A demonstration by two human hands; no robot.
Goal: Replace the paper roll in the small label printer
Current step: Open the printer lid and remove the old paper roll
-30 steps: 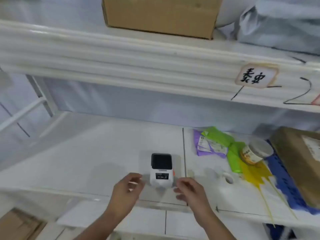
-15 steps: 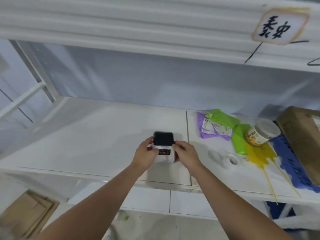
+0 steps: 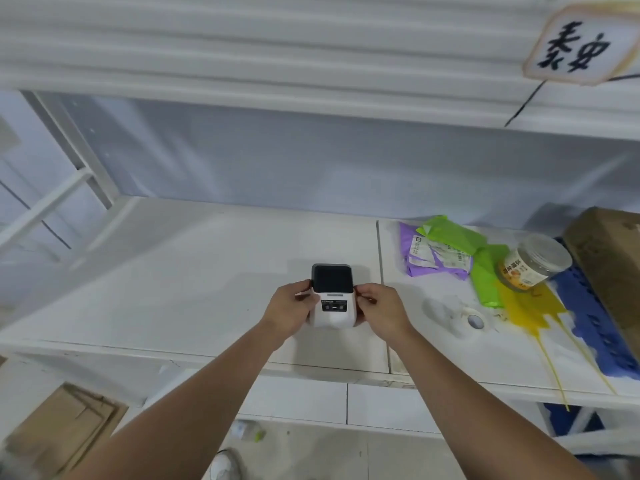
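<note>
White shelving fills the view: a lower shelf [image 3: 194, 271] carries the things, and an upper shelf edge runs across the top with a hand-lettered sign [image 3: 581, 43] stuck at its right end. Near the middle of the lower shelf stands the small label printer [image 3: 333, 296], white-bodied with a dark lid that is closed. The left hand [image 3: 290, 310] wraps the printer's left side, fingers curled against it with the thumb up by the lid's edge; the right hand [image 3: 380, 310] does the same on the right side, so both are clasped on the printer. To the right, apart from the printer, a paper roll [image 3: 473, 321] lies on the shelf. Beyond it sit purple and green bags [image 3: 446, 251], a tilted jar [image 3: 533, 263] with an orange label, a yellow bag [image 3: 530, 306], a blue sheet [image 3: 588, 317] and a cardboard box [image 3: 613, 258] at the far right. Flattened cardboard [image 3: 59, 431] lies on the floor at lower left.
</note>
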